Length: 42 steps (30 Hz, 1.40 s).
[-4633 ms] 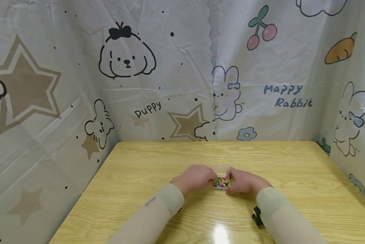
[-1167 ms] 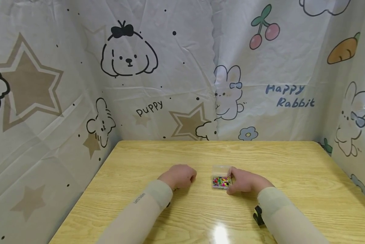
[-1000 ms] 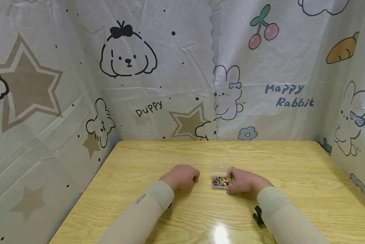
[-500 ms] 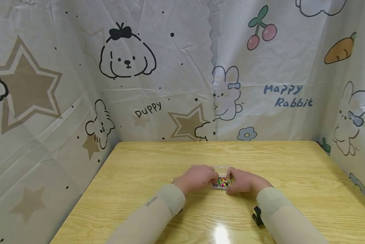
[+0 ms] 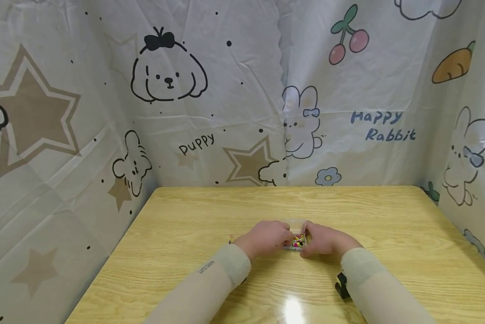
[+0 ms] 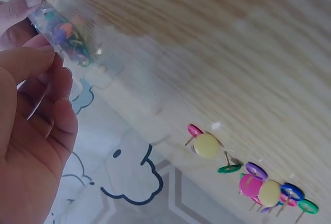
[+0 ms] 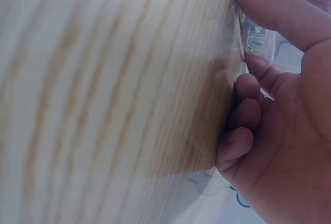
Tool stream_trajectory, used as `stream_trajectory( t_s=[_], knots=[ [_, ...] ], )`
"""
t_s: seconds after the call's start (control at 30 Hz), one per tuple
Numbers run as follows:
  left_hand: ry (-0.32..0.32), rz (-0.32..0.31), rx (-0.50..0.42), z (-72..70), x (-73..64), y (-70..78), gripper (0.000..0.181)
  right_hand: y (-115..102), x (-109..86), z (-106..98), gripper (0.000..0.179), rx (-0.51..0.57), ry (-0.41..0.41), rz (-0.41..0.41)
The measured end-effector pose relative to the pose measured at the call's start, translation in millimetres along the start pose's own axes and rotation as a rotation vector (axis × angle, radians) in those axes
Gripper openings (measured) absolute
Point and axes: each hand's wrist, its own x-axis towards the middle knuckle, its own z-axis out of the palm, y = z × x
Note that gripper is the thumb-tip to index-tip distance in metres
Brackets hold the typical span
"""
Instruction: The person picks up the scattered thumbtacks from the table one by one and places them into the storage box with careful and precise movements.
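A small clear plastic box (image 5: pixel 296 226) with its lid raised stands on the table, full of colourful thumbtacks (image 5: pixel 298 241). My right hand (image 5: pixel 325 239) grips the box's right side between thumb and fingers; the right wrist view shows the thumb along the clear wall (image 7: pixel 261 43). Over the left part of the box, my left hand (image 5: pixel 266 237) dips its curled fingers among the tacks. Whether a tack is between those fingertips is hidden. Several loose thumbtacks (image 6: pixel 253 182) lie on the table by the left wrist, some with pins sideways, some pink, yellow, green, purple and blue.
The light wood table (image 5: pixel 193 207) reaches back to a printed cloth (image 5: pixel 242 112) hanging behind and at both sides. A black wrist mount (image 5: pixel 342 286) sits below the right sleeve.
My left hand went from the table left of the box, about a second ago, rightward to the box, and is now slightly further right over it. The right hand keeps its grip there.
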Motion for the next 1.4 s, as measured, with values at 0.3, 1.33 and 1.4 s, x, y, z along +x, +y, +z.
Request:
stream_trajectory(
  t_s=[0.3,1.33,1.4],
  knots=[
    [-0.024,-0.106,-0.093,-10.4,-18.7,-23.5,0.016,0.1,1.5,1.1,0.051,0.043,-0.009,0.035],
    [-0.235,-0.489,-0.223,1.7,-75.2,-78.9,0.024,-1.8,-0.3,0.6,0.053,0.049,-0.016,0.044],
    [-0.226,-0.481,-0.232,1.4,-74.5,-76.9,0.025,-1.7,-0.5,1.2,0.053,0.050,-0.014,0.047]
  ],
)
